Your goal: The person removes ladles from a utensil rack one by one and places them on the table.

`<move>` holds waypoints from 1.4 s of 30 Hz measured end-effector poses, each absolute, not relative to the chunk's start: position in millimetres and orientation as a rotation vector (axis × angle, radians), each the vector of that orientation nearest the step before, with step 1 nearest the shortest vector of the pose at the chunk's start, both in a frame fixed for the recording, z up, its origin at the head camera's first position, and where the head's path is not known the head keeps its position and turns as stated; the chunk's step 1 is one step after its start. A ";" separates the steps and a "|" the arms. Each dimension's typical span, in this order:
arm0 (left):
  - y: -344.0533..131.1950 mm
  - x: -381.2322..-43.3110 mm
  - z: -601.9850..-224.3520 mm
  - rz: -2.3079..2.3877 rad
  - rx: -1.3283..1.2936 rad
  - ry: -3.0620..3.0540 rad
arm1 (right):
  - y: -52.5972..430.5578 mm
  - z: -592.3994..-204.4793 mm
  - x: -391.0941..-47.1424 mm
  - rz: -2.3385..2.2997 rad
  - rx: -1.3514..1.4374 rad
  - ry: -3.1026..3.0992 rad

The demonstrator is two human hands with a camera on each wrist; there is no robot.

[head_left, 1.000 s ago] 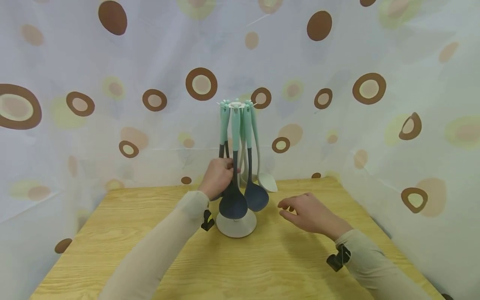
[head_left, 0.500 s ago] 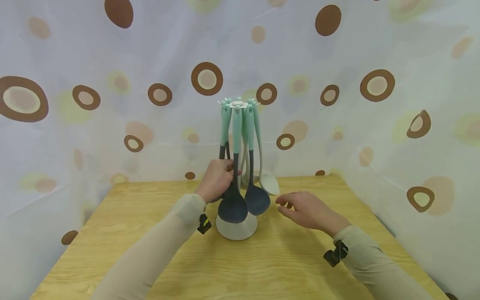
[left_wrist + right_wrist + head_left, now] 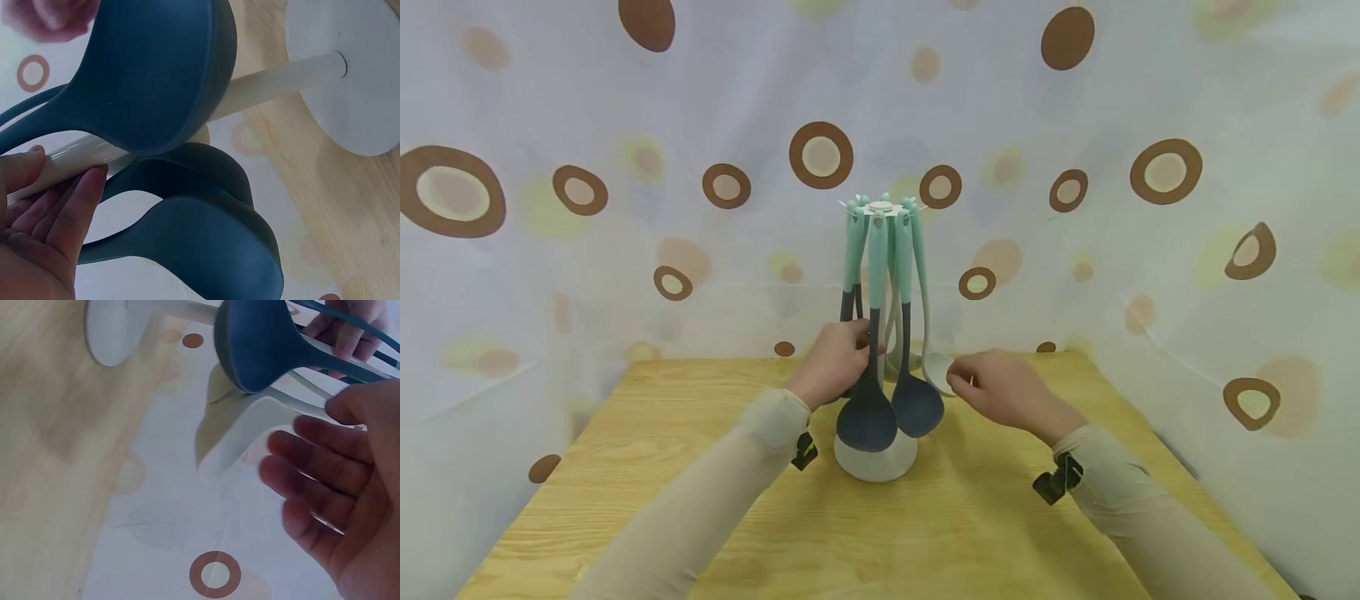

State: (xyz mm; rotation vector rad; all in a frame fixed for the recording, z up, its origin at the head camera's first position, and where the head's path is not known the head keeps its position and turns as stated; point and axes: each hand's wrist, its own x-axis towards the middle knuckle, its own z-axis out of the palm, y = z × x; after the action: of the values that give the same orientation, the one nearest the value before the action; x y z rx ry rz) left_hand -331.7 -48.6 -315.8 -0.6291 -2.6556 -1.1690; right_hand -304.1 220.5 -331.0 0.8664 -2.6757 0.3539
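Note:
A utensil stand with a round white base (image 3: pixel 877 463) bears several hanging utensils with mint-green handles. My left hand (image 3: pixel 833 363) grips its white pole (image 3: pixel 281 82), fingers and thumb around it in the left wrist view. In front hang dark blue ladles, one ladle (image 3: pixel 867 422) at the middle and another ladle (image 3: pixel 919 408) beside it. A white utensil (image 3: pixel 937 372) with a broad flat head hangs at the right. Close to it is my right hand (image 3: pixel 1000 390), fingers loosely bent and holding nothing; in the right wrist view the white head (image 3: pixel 250 428) lies just past the fingertips.
The stand is on a wooden table (image 3: pixel 760 533). Behind it and at both sides hangs a white sheet (image 3: pixel 880 108) with brown and beige spots. More dark utensils (image 3: pixel 194 244) hang on the stand's left side.
My right hand has moved up and left, closer to the white utensil. My left hand keeps its grip on the pole. The head view has shifted slightly.

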 end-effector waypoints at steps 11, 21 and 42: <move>-50.7 -335.2 -319.4 -1.068 -0.681 -2.653 | 190.2 -322.5 -323.5 0.437 0.692 -2.621; -53.2 -335.1 -321.2 -1.065 -0.676 -2.624 | 171.9 -325.2 -339.8 0.667 0.690 -2.547; -53.9 -334.0 -318.3 -1.044 -0.709 -2.643 | 223.6 -323.8 -336.1 0.384 0.690 -2.588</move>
State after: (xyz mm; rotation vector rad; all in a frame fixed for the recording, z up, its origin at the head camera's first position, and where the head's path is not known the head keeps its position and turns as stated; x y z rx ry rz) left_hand -334.0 -53.9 -318.3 -0.7091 -2.6433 -1.0435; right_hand -336.1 223.6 -323.8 0.6898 -2.5879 0.3836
